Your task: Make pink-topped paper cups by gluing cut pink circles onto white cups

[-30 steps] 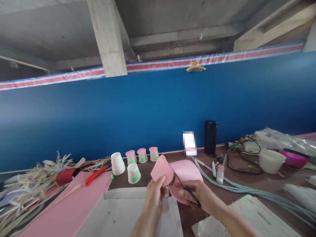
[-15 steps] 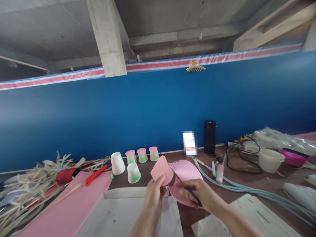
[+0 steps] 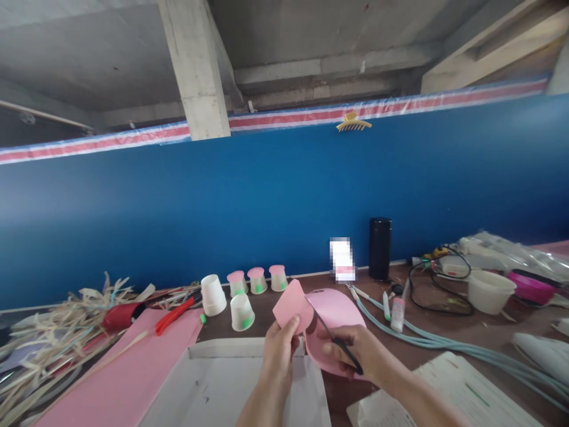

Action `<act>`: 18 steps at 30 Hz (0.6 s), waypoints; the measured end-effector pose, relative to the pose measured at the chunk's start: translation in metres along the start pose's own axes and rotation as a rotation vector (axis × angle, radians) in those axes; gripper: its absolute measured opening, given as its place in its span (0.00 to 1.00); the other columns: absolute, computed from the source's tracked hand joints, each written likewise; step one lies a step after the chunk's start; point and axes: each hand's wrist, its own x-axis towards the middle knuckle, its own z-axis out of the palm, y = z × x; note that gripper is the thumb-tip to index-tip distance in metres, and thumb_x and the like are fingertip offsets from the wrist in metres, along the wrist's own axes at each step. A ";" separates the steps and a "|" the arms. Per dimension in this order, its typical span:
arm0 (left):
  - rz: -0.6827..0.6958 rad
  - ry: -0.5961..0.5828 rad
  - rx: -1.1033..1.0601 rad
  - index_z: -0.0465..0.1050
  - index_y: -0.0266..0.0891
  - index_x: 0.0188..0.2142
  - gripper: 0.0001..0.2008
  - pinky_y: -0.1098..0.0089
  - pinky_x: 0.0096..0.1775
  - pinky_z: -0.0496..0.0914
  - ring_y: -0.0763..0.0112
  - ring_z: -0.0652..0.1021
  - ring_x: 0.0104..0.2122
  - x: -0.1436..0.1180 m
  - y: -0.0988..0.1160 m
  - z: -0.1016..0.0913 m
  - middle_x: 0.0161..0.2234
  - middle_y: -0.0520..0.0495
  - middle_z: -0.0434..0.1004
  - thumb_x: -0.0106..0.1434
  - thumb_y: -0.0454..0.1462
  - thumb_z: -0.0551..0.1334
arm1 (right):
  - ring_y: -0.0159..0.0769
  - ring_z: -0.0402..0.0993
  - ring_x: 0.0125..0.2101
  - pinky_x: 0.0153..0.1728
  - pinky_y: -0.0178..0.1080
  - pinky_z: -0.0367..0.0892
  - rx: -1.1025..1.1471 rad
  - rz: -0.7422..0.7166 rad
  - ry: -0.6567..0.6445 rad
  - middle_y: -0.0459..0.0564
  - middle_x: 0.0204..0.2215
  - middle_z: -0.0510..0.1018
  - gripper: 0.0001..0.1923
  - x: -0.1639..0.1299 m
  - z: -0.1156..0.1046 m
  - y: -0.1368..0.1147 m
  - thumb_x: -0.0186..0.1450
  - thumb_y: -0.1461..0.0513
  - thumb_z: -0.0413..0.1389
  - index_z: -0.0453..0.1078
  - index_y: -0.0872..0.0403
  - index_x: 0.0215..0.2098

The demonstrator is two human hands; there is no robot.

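Looking down through the head camera, we see our left hand pinching a pink sheet by its upturned flap, thumb on the near face and fingers closed behind it. Our right hand sits just to the right of that pinch, closed around the dark handles of a pair of scissors. The thin blades run up and to the left from our right hand and meet the sheet right beside the left thumb; we cannot tell whether the blades are parted or together. The rest of the sheet curves away behind and below the scissors, over the brown table.

Directly under both hands lies a shallow white tray. Beyond the left hand, farther from us, stand white paper cups turned upside down, three of them with pink tops. Left of the grip a large pink paper lies flat, with red pliers at its far edge and a heap of dry straw strips beyond that. Right of the grip, pale green hoses cross the table, a small glue bottle rests against them, and a black cylinder stands by the blue wall.
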 end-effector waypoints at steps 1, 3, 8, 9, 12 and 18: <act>0.007 -0.004 0.012 0.73 0.34 0.30 0.15 0.78 0.23 0.60 0.83 0.64 0.19 0.001 -0.001 0.000 0.22 0.52 0.71 0.46 0.42 0.71 | 0.25 0.60 0.14 0.16 0.30 0.53 -0.001 -0.005 -0.007 0.41 0.13 0.64 0.32 0.000 0.000 0.001 0.52 0.49 0.63 0.72 0.65 0.45; 0.017 -0.007 0.039 0.74 0.33 0.31 0.17 0.77 0.23 0.60 0.82 0.65 0.19 0.002 -0.002 -0.001 0.24 0.50 0.72 0.46 0.43 0.70 | 0.25 0.60 0.15 0.17 0.31 0.55 0.016 -0.020 -0.027 0.42 0.14 0.65 0.31 0.000 0.000 0.003 0.52 0.49 0.63 0.73 0.65 0.45; 0.013 -0.031 0.091 0.75 0.33 0.36 0.19 0.76 0.26 0.62 0.79 0.69 0.23 0.003 -0.003 -0.002 0.29 0.47 0.75 0.48 0.44 0.69 | 0.25 0.60 0.17 0.19 0.32 0.57 0.056 -0.051 -0.042 0.43 0.16 0.66 0.31 0.001 0.001 0.003 0.51 0.49 0.64 0.74 0.64 0.44; 0.014 -0.036 0.096 0.75 0.33 0.36 0.19 0.75 0.26 0.62 0.78 0.69 0.23 0.002 -0.003 -0.002 0.29 0.46 0.75 0.48 0.44 0.69 | 0.25 0.60 0.17 0.19 0.32 0.58 0.056 -0.054 -0.039 0.43 0.16 0.65 0.31 0.001 0.001 0.003 0.51 0.49 0.64 0.74 0.64 0.44; 0.020 -0.048 0.112 0.75 0.32 0.37 0.21 0.75 0.27 0.63 0.77 0.70 0.24 0.000 -0.002 -0.001 0.31 0.44 0.76 0.48 0.45 0.69 | 0.25 0.59 0.16 0.18 0.32 0.59 0.039 -0.063 -0.025 0.42 0.15 0.64 0.31 0.002 0.001 0.002 0.51 0.48 0.63 0.74 0.65 0.42; 0.000 -0.057 0.128 0.75 0.32 0.40 0.23 0.74 0.29 0.64 0.74 0.72 0.28 -0.004 0.001 0.002 0.36 0.41 0.76 0.48 0.45 0.69 | 0.24 0.59 0.15 0.17 0.31 0.59 0.008 -0.085 -0.014 0.42 0.15 0.65 0.31 0.001 0.001 -0.001 0.51 0.47 0.63 0.75 0.65 0.41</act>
